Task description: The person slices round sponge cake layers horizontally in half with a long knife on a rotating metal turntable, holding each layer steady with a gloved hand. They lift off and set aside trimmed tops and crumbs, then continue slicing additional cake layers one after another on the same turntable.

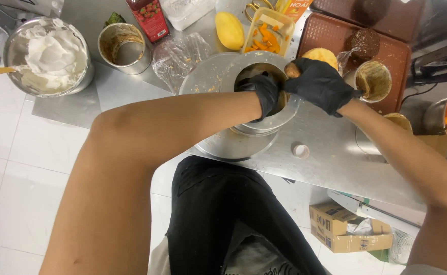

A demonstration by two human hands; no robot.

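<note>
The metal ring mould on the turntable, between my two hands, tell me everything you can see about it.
The metal ring mould is a round, open-topped band of shiny steel, standing upright on a round metal turntable on the steel counter. Its inner wall is smeared with brownish crumbs. The left hand, in a black glove, reaches down inside it. The right hand, also black-gloved, rests over its far rim, pinching a small brown piece. What lies at the bottom is hidden by the hands.
</note>
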